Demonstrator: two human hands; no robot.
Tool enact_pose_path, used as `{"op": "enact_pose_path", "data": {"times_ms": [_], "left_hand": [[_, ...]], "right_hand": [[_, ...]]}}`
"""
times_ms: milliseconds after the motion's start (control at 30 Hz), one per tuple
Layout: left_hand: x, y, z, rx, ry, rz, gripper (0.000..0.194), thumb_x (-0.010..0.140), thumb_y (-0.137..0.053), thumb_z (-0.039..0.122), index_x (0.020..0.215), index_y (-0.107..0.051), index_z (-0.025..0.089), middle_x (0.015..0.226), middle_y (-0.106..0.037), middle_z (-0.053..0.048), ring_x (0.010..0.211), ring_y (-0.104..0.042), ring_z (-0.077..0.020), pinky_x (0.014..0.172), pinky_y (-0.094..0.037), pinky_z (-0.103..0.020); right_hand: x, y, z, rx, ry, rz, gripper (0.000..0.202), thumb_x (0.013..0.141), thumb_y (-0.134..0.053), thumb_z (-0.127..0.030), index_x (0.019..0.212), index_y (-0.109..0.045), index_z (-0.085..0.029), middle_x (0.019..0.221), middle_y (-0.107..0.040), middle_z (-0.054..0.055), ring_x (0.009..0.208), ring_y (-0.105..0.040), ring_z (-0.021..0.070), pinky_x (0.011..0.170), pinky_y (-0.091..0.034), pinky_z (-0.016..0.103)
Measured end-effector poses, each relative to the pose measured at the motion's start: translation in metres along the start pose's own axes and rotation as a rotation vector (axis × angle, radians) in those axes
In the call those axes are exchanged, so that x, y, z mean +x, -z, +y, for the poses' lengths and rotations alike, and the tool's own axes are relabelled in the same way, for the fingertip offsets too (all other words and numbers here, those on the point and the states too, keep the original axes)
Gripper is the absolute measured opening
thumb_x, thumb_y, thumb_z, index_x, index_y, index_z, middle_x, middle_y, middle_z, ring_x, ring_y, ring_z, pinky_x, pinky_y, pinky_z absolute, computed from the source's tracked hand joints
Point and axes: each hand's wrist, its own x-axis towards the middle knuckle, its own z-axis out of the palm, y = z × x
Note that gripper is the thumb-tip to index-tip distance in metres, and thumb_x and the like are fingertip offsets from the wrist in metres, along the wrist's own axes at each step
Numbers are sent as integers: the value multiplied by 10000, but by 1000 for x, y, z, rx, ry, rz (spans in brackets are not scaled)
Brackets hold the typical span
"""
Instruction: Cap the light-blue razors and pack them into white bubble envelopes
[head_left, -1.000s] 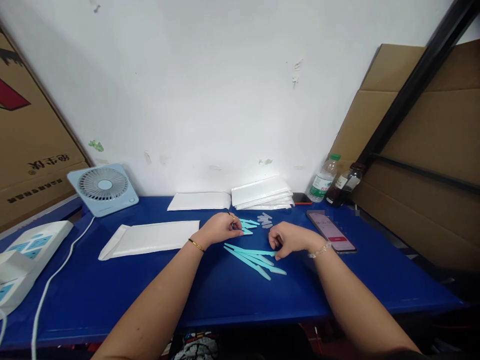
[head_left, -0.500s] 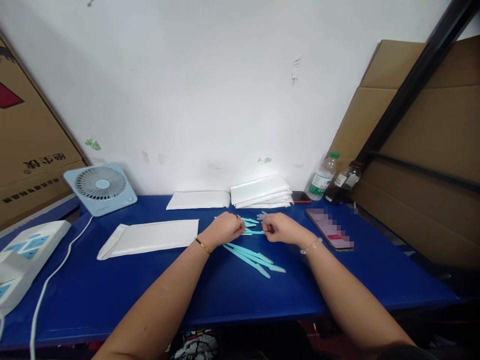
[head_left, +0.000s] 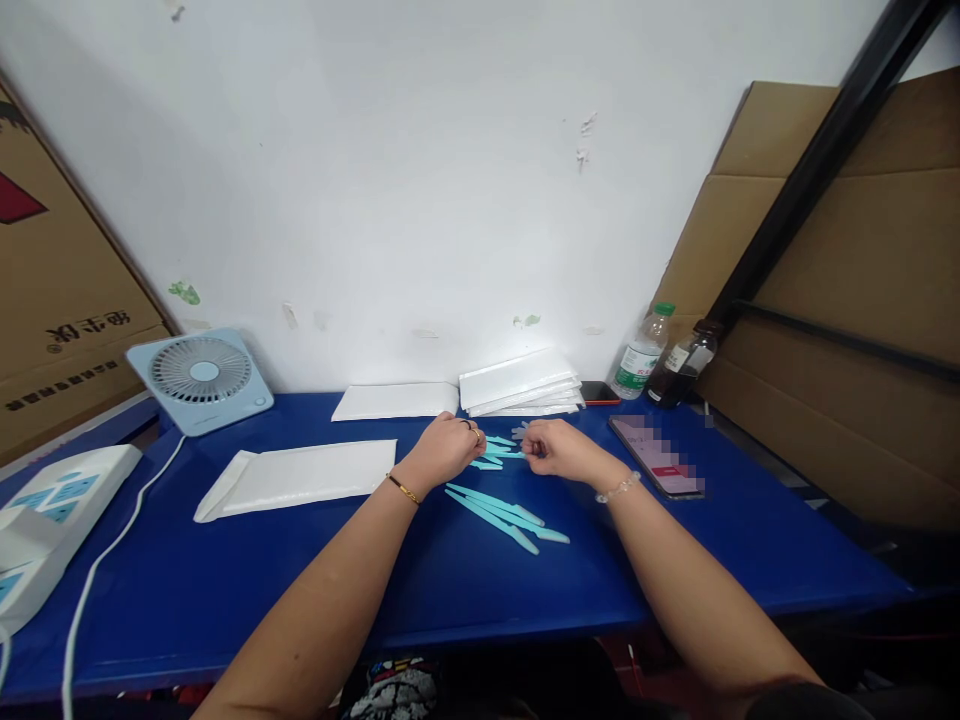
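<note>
My left hand (head_left: 448,447) is closed, its fingers pinching the handle side of a turquoise eyebrow razor (head_left: 511,455). Facing it, my right hand (head_left: 559,449) pinches at the other end of that razor; its fingers hide the tip. More turquoise razors (head_left: 498,441) lie just behind and between the hands, partly covered by the left one. In front of both hands, several turquoise razors (head_left: 499,515) rest fanned out on the blue table (head_left: 517,595). Small clear plastic pieces (head_left: 518,432), possibly blade caps, lie behind my right fingers.
A white padded envelope (head_left: 307,478) lies to the left, another white envelope (head_left: 395,401) and an envelope stack (head_left: 521,382) along the wall. At right are a phone (head_left: 656,457), a second phone (head_left: 601,393) and two bottles (head_left: 643,355). A fan (head_left: 201,380) and power strip (head_left: 67,510) stand left.
Both hands have shifted slightly up and to the left in the picture, along with a small camera shift. The razor between them has tilted a little. The fanned razors in front stay put.
</note>
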Motion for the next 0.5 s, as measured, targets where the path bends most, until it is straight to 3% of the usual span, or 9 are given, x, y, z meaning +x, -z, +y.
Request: {"op": "enact_pose_path", "data": {"times_ms": [200, 333, 500], "left_hand": [[-8, 3, -16, 48, 84, -15, 243, 894, -432, 232, 732, -599, 164, 747, -642, -45, 698, -566, -148, 728, -313, -307], [-13, 1, -27, -14, 148, -50, 205, 872, -455, 218, 749, -614, 177, 790, -669, -29, 712, -578, -141, 734, -325, -295], [-14, -10, -30, -67, 153, -55, 175, 852, -486, 226, 773, -638, 193, 795, -677, -21, 732, -587, -146, 711, -336, -282]], "right_hand": [[-6, 5, 21, -1, -91, -4, 71, 651, -563, -96, 675, -606, -146, 668, -589, 9, 566, -503, 107, 549, -343, 204], [-7, 5, 44, 25, -206, 110, 83, 707, -570, -176, 718, -644, -142, 682, -622, 29, 605, -539, 126, 577, -388, 219], [-7, 3, 37, 59, -230, 90, 120, 744, -607, -254, 742, -665, -149, 705, -640, 40, 622, -555, 138, 580, -402, 235]]}}
